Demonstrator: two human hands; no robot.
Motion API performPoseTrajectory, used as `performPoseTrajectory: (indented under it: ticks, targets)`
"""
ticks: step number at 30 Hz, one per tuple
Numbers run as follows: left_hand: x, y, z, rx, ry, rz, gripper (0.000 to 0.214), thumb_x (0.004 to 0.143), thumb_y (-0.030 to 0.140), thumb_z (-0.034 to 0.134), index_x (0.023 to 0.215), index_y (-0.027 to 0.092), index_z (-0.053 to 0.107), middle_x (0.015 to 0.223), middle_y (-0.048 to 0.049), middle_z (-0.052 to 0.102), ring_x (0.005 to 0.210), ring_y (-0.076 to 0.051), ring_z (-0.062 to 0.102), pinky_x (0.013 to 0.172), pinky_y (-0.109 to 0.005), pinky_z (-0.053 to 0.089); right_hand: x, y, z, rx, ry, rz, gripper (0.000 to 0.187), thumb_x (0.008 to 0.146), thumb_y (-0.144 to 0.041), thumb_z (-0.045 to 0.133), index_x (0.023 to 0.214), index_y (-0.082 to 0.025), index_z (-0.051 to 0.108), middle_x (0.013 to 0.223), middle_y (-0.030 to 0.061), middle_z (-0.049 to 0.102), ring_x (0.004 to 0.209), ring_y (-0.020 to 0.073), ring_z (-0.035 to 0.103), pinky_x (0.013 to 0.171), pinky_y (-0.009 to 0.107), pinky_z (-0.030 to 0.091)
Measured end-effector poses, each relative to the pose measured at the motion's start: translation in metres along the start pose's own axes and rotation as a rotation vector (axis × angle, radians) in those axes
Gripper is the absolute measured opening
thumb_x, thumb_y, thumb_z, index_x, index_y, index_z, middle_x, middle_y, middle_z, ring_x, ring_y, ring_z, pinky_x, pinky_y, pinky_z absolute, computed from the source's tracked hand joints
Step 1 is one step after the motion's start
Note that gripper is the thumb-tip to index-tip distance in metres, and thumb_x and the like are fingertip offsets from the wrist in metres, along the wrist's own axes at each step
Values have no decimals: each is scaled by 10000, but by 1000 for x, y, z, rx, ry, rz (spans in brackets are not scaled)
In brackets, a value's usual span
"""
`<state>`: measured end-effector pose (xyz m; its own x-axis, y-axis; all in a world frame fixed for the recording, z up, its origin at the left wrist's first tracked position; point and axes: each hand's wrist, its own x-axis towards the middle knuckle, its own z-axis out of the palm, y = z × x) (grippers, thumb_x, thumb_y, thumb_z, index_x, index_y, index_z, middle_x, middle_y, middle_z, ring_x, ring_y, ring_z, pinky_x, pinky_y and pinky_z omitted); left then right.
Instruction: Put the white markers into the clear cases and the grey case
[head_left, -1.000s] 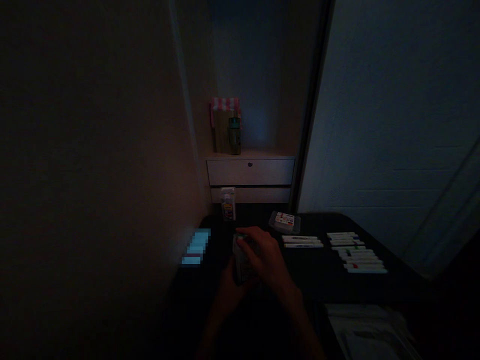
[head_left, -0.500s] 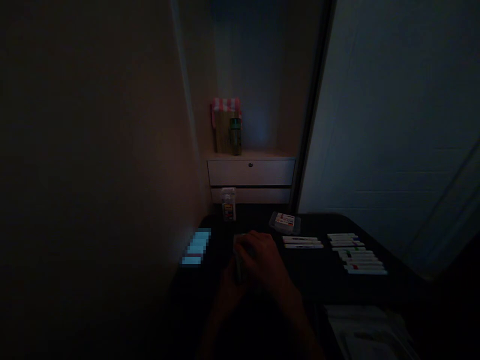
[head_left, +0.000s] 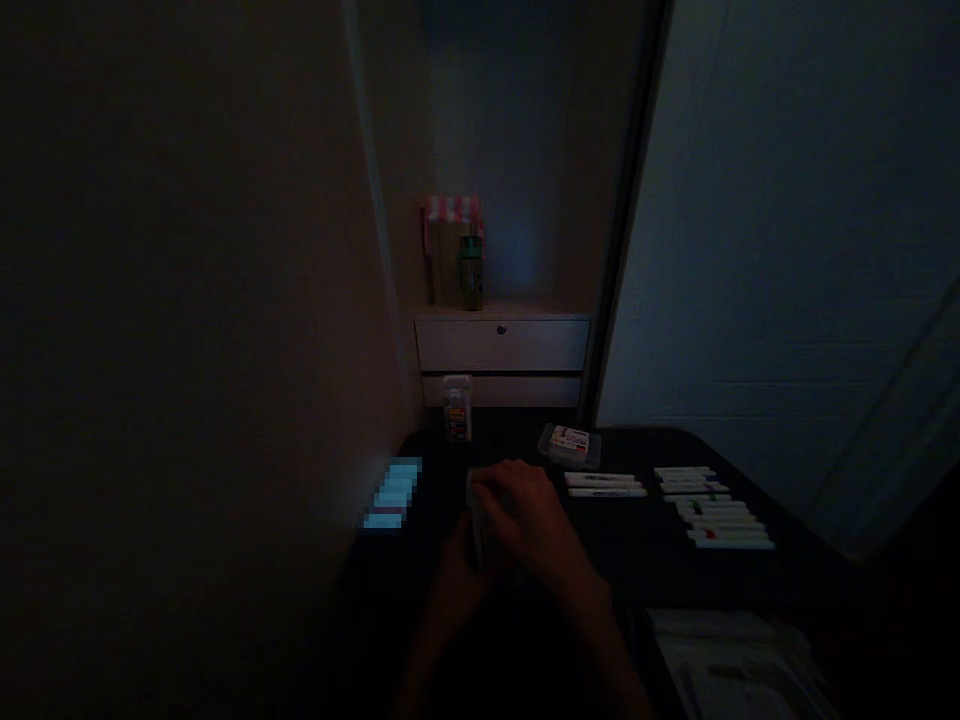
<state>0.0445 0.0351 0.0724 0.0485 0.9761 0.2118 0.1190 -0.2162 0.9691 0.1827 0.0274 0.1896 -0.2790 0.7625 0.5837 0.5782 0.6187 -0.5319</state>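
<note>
Pale pack (head_left: 475, 522) half-hidden behind right hand (head_left: 529, 515)

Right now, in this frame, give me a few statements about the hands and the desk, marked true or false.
1. The left hand and right hand both hold one small pack. True.
2. The markers lie left of the hands. False: they lie to the right, on the table.
3. A green bottle stands above the drawers. True.
4. The clear case is in the left hand. False: it lies on the table, beyond the right hand.
</note>
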Motion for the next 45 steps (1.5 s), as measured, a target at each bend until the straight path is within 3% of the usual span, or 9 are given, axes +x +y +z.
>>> performPoseTrajectory:
  ticks: [8, 13, 17, 20, 24, 33, 39, 45]
  targets:
    - [0, -7, 0, 8, 34, -35, 824, 662, 345, 890, 1393, 151, 562, 1288, -157, 741, 1192, -338, 702, 1020, -448, 556, 2, 16, -7, 108, 172, 9, 140, 1003, -247, 593, 1033, -228, 728, 1026, 41, 762, 990, 220, 690, 885, 348, 479]
    - [0, -10, -1, 26, 37, -67, 746, 685, 340, 878, 1354, 164, 599, 1283, -148, 747, 1183, -328, 710, 1024, -447, 559, 0, 57, -11, 108, 316, 139, 230, 989, -336, 546, 1030, -216, 737, 1040, 80, 771, 982, 247, 707, 901, 378, 517]
    - [-1, -11, -2, 38, 74, -67, 803, 665, 346, 897, 1378, 151, 584, 1304, -170, 735, 1183, -338, 711, 1017, -445, 563, -10, 111, -4, 32, 283, 280, 263, 956, -347, 530, 1021, -196, 735, 1066, 106, 775, 999, 280, 718, 923, 426, 538]
    - [-1, -10, -3, 34, 32, -75, 788, 690, 367, 883, 1381, 145, 576, 1272, -168, 750, 1141, -331, 730, 989, -443, 579, -22, 147, 3, -87, 214, 423, 258, 932, -275, 525, 1034, -168, 736, 1091, 134, 770, 1024, 287, 723, 939, 426, 546]
    - [-2, -7, -2, 37, 43, -85, 755, 680, 363, 887, 1345, 153, 600, 1264, -158, 757, 1156, -337, 726, 993, -446, 579, -36, 175, 6, -177, 160, 518, 268, 895, -184, 549, 1082, -183, 741, 1118, 125, 755, 1047, 259, 728, 948, 378, 548]
    - [0, -10, -2, 11, 38, -76, 742, 671, 367, 894, 1327, 156, 618, 1247, -154, 764, 1122, -330, 740, 967, -438, 591, -43, 189, 8, -217, 108, 564, 294, 923, -190, 547, 1153, -159, 727, 1237, 163, 688, 1084, 257, 703, 956, 355, 523]
    - [-1, -10, -3, 38, 78, -91, 818, 632, 382, 921, 1348, 138, 609, 1275, -179, 748, 1162, -346, 721, 998, -443, 574, -43, 193, 7, -184, -6, 563, 280, 859, -92, 565, 1061, -169, 744, 1118, 126, 761, 1074, 247, 715, 938, 329, 512]
    - [0, -8, -3, 21, 65, -89, 804, 647, 365, 912, 1356, 144, 603, 1234, -166, 767, 1138, -342, 733, 999, -456, 572, -40, 183, 4, -112, -102, 534, 243, 899, -149, 547, 1027, -152, 754, 1052, 126, 792, 1005, 253, 741, 896, 346, 538]
